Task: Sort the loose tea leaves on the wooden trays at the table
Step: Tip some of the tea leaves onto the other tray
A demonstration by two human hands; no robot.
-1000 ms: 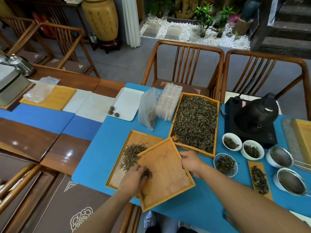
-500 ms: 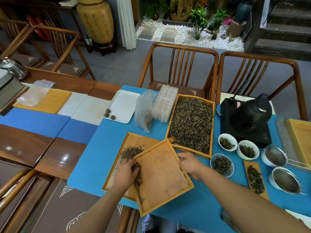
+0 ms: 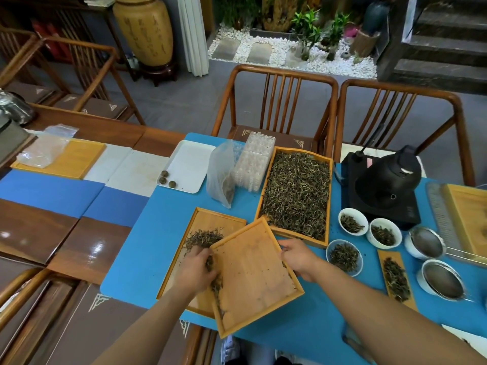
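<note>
A nearly bare wooden tray [image 3: 253, 275] lies tilted across a second wooden tray [image 3: 210, 219] that holds a small heap of loose tea leaves [image 3: 201, 237]. My right hand [image 3: 296, 256] grips the tilted tray's right rim. My left hand [image 3: 196, 270] lies over its left rim, fingers curled among a line of leaves [image 3: 217, 285] along that edge. Behind them stands a larger wooden tray [image 3: 326, 206] filled with tea leaves [image 3: 296, 194].
Right of the trays are three small bowls of leaves [image 3: 344, 256], a narrow wooden scoop with leaves [image 3: 395, 279], two strainers [image 3: 442, 279] and a black kettle on its base [image 3: 382, 185]. A plastic bag [image 3: 221, 172], clear mould [image 3: 254, 162] and white tray [image 3: 188, 164] stand behind. Chairs line the far side.
My left hand has drawn toward me along the tilted tray's left rim, dragging leaves with it. The right hand has kept its grip on the right rim.
</note>
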